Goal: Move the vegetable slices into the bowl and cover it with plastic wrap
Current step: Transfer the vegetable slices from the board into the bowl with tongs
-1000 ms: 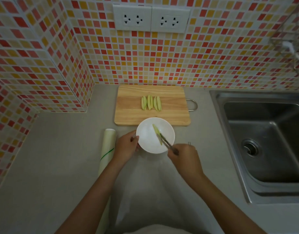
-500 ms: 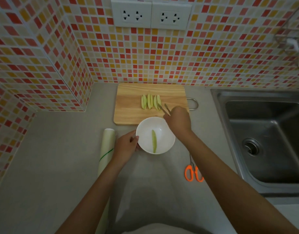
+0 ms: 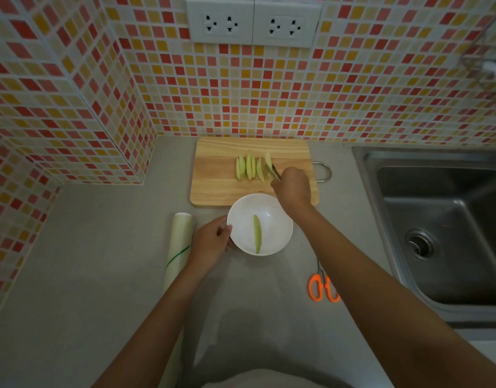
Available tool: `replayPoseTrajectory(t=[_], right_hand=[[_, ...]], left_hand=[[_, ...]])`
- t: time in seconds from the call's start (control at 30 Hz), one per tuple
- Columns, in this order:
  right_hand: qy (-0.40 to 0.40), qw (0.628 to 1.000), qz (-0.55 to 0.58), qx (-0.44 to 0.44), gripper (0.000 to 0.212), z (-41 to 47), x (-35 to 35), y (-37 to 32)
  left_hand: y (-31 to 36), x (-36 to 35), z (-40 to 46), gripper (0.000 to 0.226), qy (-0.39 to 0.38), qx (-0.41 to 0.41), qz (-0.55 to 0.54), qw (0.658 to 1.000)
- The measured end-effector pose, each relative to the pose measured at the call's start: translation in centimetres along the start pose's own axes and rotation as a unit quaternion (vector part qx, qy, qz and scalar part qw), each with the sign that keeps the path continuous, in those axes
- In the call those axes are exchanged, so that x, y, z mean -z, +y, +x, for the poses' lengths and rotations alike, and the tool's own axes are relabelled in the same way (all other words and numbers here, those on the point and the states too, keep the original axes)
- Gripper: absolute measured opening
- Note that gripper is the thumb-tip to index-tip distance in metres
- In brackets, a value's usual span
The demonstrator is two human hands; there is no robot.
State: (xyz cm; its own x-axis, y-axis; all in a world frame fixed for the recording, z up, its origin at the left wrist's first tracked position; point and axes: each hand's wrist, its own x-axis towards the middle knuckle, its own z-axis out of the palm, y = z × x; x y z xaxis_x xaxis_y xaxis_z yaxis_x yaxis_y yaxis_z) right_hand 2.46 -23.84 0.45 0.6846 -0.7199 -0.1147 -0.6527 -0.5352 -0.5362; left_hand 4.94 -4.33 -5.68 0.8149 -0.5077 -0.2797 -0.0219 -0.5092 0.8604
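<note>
Grey worktop (image 3: 101,275) against mosaic tile wall. White bowl (image 3: 272,208) sits just in front of the wooden cutting board (image 3: 218,189), 1 green vegetable slice (image 3: 257,233) inside. Remaining slices (image 3: 249,169) lie in a row on the board. Right hand (image 3: 293,189) grips small tongs (image 3: 273,172), tips at the rightmost slice. Left hand (image 3: 211,243) curls fingers against the bowl's left rim. Plastic wrap roll (image 3: 178,250) lies left of the left hand. Orange-handled scissors (image 3: 322,287) lie right of the bowl, partly under the right forearm. Steel sink (image 3: 437,219) at far right.

Orange-handled scissors (image 3: 323,287) on the grey counter (image 3: 87,275), steel sink (image 3: 442,233) to their right.
</note>
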Motion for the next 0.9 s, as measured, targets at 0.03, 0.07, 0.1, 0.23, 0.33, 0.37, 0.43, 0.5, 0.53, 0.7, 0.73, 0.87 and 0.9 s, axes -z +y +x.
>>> replayPoseTrajectory(t=[0.03,0.07,0.1,0.23,0.33,0.37,0.43,0.5,0.53,0.7,0.73,0.87,0.9], right_hand=[[0.008,1.000,0.027,0.002,0.041,-0.7,0.5,0.1],[0.015,0.999,0.052,0.009,0.042,-1.8,1.0,0.2],[0.018,0.997,0.072,0.020,0.044,-3.1,1.5,0.4],[-0.001,0.996,0.083,0.044,0.048,-9.7,2.6,2.0],[-0.040,0.998,0.044,0.025,0.036,-12.5,1.7,3.3],[-0.053,0.998,0.021,0.021,0.031,-12.9,1.2,3.5],[-0.069,0.997,-0.037,0.016,0.024,-13.4,0.5,3.7],[-0.051,0.998,-0.046,0.013,0.025,-13.2,0.4,3.8],[-0.034,0.999,-0.033,0.013,0.027,-12.9,0.6,3.7],[0.042,0.999,0.016,0.018,0.044,-7.1,1.8,1.9],[0.037,0.999,0.019,0.015,0.043,-5.6,1.6,1.5],[-0.006,0.998,-0.053,0.027,0.035,-1.3,-0.5,0.4],[-0.010,0.997,-0.068,0.028,0.030,-0.6,-1.0,0.1]], left_hand=[[0.0,0.0,0.0,0.037,0.000,0.000,0.001,1.000],[-0.1,0.0,0.0,0.037,0.000,0.000,0.002,1.000],[-0.1,0.0,0.0,0.037,0.000,0.001,0.002,1.000],[-0.1,-0.1,0.0,0.037,0.001,0.001,0.010,1.000],[-0.1,-0.2,0.1,0.036,0.006,-0.005,0.015,1.000],[-0.1,-0.2,0.1,0.035,0.007,-0.008,0.016,1.000],[-0.1,-0.2,0.1,0.035,0.009,-0.010,0.017,1.000],[-0.2,-0.2,0.2,0.035,0.009,-0.011,0.013,1.000],[-0.2,-0.2,0.2,0.035,0.007,-0.011,0.011,1.000],[-0.3,-0.2,0.2,0.035,0.003,-0.009,0.002,1.000],[-0.4,-0.2,0.3,0.035,0.003,-0.008,0.000,1.000],[-0.4,-0.1,0.2,0.035,0.003,-0.004,-0.007,1.000],[-0.4,-0.1,0.2,0.035,0.003,-0.004,-0.006,1.000]])
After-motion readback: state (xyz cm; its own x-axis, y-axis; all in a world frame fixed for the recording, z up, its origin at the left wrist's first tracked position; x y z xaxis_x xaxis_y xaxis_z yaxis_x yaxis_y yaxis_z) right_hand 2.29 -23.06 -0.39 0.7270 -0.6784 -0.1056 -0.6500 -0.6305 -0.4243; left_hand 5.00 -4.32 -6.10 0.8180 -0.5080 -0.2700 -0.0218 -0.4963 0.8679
